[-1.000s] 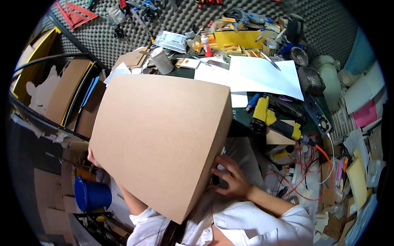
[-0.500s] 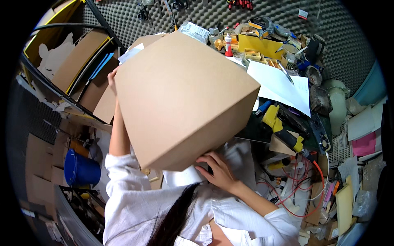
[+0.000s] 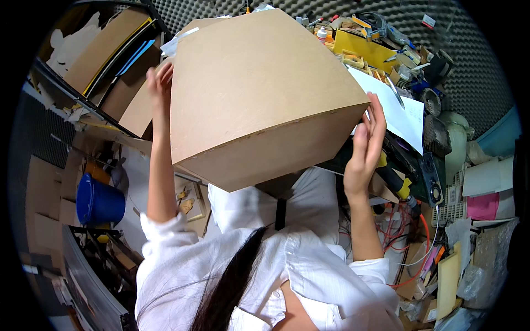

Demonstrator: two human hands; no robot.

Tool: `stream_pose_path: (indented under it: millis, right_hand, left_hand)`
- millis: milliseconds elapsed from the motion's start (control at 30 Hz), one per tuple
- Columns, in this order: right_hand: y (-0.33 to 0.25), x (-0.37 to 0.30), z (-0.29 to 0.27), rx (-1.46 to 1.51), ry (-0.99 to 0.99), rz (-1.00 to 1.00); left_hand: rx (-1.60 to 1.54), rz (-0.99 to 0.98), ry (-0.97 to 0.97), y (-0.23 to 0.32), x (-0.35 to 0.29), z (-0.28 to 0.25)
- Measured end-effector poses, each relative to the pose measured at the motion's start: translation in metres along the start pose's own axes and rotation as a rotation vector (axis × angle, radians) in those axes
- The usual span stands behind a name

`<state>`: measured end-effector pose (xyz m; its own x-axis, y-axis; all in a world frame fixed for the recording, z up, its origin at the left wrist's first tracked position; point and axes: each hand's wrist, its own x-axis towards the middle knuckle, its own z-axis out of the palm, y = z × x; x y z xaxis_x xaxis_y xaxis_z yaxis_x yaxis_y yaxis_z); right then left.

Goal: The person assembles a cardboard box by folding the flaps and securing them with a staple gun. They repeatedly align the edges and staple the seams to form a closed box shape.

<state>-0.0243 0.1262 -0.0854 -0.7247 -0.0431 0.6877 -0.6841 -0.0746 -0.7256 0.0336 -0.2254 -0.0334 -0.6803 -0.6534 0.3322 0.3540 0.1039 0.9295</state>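
A large plain tan box (image 3: 265,83), made of cardboard or thin board, stands tilted in front of me, one corner toward my lap. My left hand (image 3: 160,80) is at the box's far left edge, slightly blurred, its fingers apart; whether it touches the box I cannot tell. At the right corner, my right hand (image 3: 365,146) is raised with its fingers stretched out along the box's side, fingertips by the edge. The box hides what it rests on.
White paper sheets (image 3: 400,113) lie right of the box, beside a yellow-and-black power tool (image 3: 395,182) with an orange hose. Tools and small parts crowd the bench's back. A blue bucket (image 3: 102,199) stands at left, below a rack of boards (image 3: 107,52).
The box has turned and tipped, its near corner moving up and away from me. My right hand has gone from below the box to its right corner. My left hand has moved slightly up.
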Motion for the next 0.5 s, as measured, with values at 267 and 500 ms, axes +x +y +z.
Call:
stream_pose_path:
  millis: [267,500]
  right_hand:
    - [-0.006,-0.018,0.010,0.316,-0.017,0.229]
    - [-0.019,-0.027,0.015,0.253,-0.135,0.143]
  left_hand:
    - [0.025,0.089,0.124,-0.027,-0.160,-0.017]
    - [0.255,0.329,0.116,-0.012,-0.117,-0.004]
